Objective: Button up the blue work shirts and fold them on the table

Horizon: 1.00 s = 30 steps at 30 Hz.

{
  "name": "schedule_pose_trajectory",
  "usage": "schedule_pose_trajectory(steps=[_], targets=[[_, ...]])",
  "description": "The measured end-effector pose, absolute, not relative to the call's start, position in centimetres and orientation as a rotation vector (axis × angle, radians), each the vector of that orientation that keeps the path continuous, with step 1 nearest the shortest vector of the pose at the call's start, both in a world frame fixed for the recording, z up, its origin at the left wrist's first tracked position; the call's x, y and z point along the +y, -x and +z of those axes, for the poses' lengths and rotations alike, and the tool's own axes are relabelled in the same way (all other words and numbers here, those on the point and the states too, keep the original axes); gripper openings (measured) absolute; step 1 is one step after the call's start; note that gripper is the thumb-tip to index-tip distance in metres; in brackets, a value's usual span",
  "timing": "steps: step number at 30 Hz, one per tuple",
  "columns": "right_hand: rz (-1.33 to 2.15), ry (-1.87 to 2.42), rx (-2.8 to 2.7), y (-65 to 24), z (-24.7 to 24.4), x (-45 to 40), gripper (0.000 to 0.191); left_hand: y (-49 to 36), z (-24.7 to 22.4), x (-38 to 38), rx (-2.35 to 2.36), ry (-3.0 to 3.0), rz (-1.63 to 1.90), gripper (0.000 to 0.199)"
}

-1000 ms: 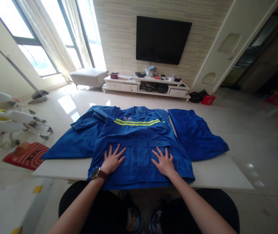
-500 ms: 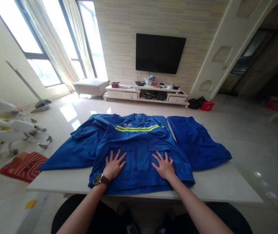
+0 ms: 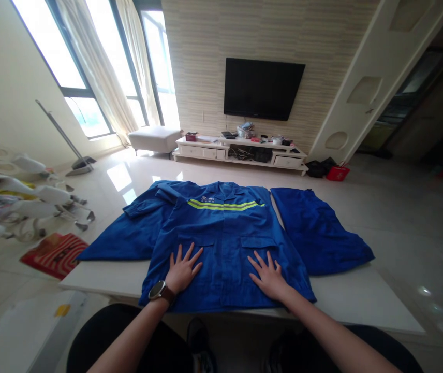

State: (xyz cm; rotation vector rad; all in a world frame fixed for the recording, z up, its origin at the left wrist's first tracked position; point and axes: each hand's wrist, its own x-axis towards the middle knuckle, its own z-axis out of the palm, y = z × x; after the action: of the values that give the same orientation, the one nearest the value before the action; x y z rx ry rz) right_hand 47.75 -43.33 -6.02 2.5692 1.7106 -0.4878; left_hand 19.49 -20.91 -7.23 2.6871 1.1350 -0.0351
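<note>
A blue work jacket (image 3: 223, 235) with a yellow-and-grey reflective stripe across the chest lies front up on a white table (image 3: 365, 300). My left hand (image 3: 182, 272), with a watch (image 3: 160, 291) at the wrist, rests flat on the jacket's lower left front, fingers spread. On the opposite side, just below the right pocket flap, my right hand (image 3: 268, 277) also lies flat with its fingers apart. Other blue cloth (image 3: 120, 238) shows at the jacket's left, partly under its sleeve. A separate folded blue garment (image 3: 318, 233) lies to the right.
Past the table stand a low white TV cabinet (image 3: 202, 151) with several small items and a white bench (image 3: 155, 141). A red patterned bag (image 3: 53, 256) and white chair-like pieces (image 3: 46, 194) are on the floor at left. A red bag (image 3: 338, 172) sits beyond the table at right.
The view has swung slightly left, so the room appears shifted right. Both hands have slid a little toward me on the jacket, still flat and spread.
</note>
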Motion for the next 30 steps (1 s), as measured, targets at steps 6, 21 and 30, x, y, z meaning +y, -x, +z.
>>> schedule_pose_trajectory(steps=[6,21,30], targets=[[-0.661,-2.484,2.011,-46.3,-2.3,-43.5,0.061,-20.0,-4.5,-21.5,1.151,-2.598,-0.313,0.065],[-0.445,-2.196,2.579,-40.4,-4.4,-43.0,0.038,-23.4,3.3,-28.7,0.561,-2.634,-0.227,0.021],[-0.445,-2.402,2.503,-41.1,-2.3,-43.4,0.012,-21.6,4.1,-30.3,0.616,-2.45,-0.395,0.044]])
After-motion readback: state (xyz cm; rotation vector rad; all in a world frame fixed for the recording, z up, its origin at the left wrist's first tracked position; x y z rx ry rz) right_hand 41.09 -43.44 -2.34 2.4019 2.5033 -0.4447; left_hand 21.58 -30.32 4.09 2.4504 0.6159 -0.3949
